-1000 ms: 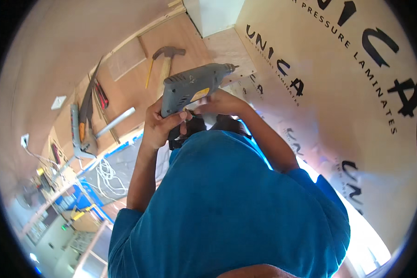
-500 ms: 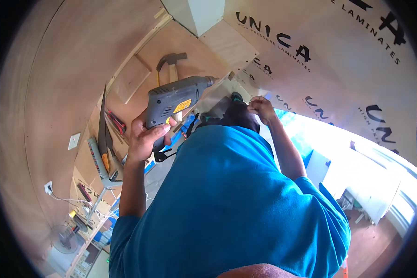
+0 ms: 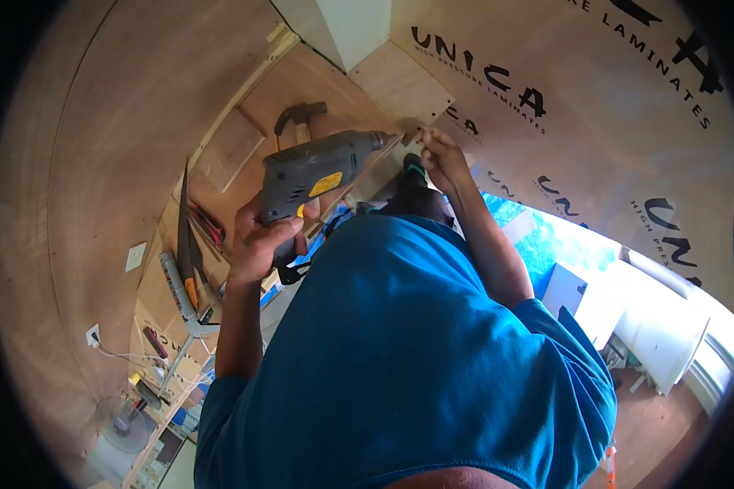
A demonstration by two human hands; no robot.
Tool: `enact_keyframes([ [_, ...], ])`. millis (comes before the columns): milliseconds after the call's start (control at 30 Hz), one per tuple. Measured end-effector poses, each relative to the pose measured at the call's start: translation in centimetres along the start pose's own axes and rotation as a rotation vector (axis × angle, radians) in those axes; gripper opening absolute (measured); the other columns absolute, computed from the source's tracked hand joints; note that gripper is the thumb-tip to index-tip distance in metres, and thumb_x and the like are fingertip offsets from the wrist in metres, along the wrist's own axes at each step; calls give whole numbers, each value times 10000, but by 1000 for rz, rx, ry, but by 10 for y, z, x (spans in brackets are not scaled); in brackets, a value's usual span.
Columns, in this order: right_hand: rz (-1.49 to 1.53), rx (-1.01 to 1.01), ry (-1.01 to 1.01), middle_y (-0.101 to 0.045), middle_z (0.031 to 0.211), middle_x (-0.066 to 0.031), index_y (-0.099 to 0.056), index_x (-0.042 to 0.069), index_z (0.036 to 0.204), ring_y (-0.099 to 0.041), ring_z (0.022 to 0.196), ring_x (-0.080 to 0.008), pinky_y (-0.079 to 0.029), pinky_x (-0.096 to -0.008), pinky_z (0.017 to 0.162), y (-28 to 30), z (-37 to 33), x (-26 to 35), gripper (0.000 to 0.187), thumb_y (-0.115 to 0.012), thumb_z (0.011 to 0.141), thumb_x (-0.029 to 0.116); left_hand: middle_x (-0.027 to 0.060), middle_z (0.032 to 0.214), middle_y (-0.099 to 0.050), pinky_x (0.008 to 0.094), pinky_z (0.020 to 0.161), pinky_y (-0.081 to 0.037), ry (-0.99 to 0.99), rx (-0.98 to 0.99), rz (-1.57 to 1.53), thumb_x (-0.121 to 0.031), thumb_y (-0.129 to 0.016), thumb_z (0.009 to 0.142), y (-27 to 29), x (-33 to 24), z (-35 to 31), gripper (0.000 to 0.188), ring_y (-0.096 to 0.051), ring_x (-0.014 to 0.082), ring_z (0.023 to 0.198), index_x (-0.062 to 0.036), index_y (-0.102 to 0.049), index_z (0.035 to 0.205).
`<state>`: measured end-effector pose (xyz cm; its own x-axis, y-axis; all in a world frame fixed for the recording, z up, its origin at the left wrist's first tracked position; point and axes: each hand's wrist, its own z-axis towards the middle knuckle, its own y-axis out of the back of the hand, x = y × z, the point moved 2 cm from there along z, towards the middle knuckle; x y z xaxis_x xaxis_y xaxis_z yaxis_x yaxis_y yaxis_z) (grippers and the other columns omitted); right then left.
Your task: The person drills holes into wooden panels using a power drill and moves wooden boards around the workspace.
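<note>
My left hand is wrapped round the grip of a dark grey power drill with a yellow label. A finger lies by its yellow trigger. The drill points to the right, its chuck close to the fingers of my right hand. Those fingers are pinched together beside the drill's tip. Whatever they hold, if anything, is too small to make out. Behind the drill, a claw hammer rests on the wooden surface, its handle partly hidden.
To the left lie a handsaw, a red-handled tool and a caulking gun. A printed laminate panel stands at the right. Wall sockets, cables and a fan are at the lower left.
My right hand has moved up and left to the drill's tip. The drill has shifted slightly to the right, still in my left hand.
</note>
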<state>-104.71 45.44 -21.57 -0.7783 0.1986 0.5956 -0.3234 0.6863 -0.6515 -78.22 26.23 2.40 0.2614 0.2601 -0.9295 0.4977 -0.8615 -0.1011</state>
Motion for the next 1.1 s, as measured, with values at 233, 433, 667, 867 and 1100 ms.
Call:
enact_keyframes([
  [233,324,23,-53,-649,988,-34,-604,76,1110,-641,887,-156,-544,-263,807,-61,39,18,149,-607,977,144,194,971,-665,309,519,-532,31,-52,-57,-94,-661,772,-12,-18,9,495,-621,194,549,100,-546,1212],
  [433,278,35,-94,-642,1083,-79,-601,62,1085,-616,1033,-176,-502,-311,919,-62,49,15,120,-606,975,108,200,985,-661,306,523,-540,10,-86,-35,-104,-672,788,-20,-19,16,484,-627,197,548,92,-541,1211],
  [667,278,90,-92,-667,1022,-66,-624,72,1025,-637,923,-144,-556,-265,859,-63,46,14,79,-617,966,124,197,983,-666,302,526,-537,-10,-101,-13,-130,-686,791,-27,-17,25,478,-632,190,550,84,-547,1195],
  [867,241,119,-81,-667,1025,-66,-625,81,1020,-627,911,-146,-551,-270,855,-64,52,7,66,-618,964,116,156,975,-677,280,552,-532,4,-130,112,-97,-674,801,-31,-14,22,470,-640,161,600,69,-547,1222],
  [1100,361,-38,-112,-625,1051,-69,-574,66,1111,-600,979,-188,-500,-353,894,-75,87,-24,131,-570,981,86,81,962,-674,247,596,-520,16,-129,414,-48,-642,838,-31,-32,40,477,-612,100,672,35,-535,1295],
])
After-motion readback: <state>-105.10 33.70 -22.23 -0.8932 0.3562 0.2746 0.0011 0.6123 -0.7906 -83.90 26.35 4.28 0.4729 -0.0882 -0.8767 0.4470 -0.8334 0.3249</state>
